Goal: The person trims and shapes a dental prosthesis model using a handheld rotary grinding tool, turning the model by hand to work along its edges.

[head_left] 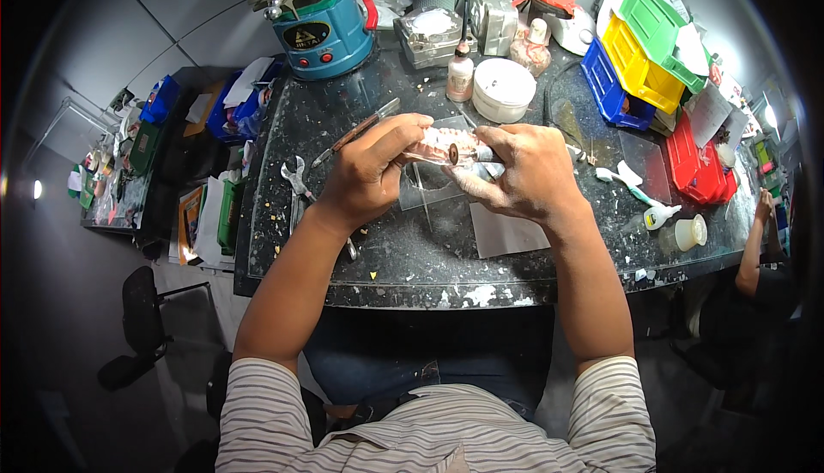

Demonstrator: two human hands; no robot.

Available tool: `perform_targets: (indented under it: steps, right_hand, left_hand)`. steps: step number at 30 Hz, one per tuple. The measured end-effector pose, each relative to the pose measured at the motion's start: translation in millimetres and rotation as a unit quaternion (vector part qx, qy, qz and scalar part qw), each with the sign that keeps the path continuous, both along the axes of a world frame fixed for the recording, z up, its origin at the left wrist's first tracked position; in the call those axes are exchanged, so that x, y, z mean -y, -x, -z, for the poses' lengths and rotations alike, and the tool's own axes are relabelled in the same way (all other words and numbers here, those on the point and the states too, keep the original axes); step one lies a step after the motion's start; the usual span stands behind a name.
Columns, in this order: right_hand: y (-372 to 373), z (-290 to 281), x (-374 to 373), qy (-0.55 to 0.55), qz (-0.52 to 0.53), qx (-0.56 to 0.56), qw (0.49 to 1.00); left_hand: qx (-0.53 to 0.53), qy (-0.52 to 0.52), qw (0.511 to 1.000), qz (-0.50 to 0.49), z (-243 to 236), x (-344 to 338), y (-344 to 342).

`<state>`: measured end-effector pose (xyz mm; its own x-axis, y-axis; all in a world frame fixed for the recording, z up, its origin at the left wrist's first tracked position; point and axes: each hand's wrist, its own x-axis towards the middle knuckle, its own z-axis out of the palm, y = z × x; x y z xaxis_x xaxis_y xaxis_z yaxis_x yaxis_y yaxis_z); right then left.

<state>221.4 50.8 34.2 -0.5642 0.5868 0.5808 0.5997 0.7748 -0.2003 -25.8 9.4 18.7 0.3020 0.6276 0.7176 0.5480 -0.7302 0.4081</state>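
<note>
My left hand [369, 168] is closed on a pale pink-and-clear dental piece with a row of teeth [435, 147], held above the workbench. My right hand [524, 168] grips a metal rotary handpiece [482, 154] with a brown disc [453, 154] at its tip, against or very close to the dental piece. Beneath them lie a clear plastic sheet [416, 194] and a translucent square sheet [508, 237]. A long knife-like tool [348, 136] and a wrench-like metal tool [294, 179] lie left of my hands.
A blue machine [330, 31], white tub [504, 89], dropper bottle [460, 76] and metal flasks [493, 18] stand behind. Stacked bins [631, 69], a red bin [691, 164] and small bottle [659, 214] are right. Another person [755, 284] sits far right; a chair [142, 327] is lower left.
</note>
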Motion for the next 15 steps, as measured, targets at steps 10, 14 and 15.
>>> perform_targets:
  steps: [10, 14, 15]
  right_hand:
    - [-1.9, 2.2, -1.4, 0.008, -0.001, 0.014, 1.0]
    - [-1.1, 1.1, -0.5, 0.009, -0.001, 0.023, 1.0]
    - [-1.1, 0.9, -0.4, 0.009, 0.0, 0.023, 1.0]
  left_hand:
    - [0.015, 0.019, 1.0, -0.002, 0.0, 1.3, -1.7]
    - [0.013, 0.019, 1.0, -0.005, -1.3, 1.2, -0.7]
    - [0.012, 0.021, 1.0, -0.007, -1.2, 0.9, -0.8]
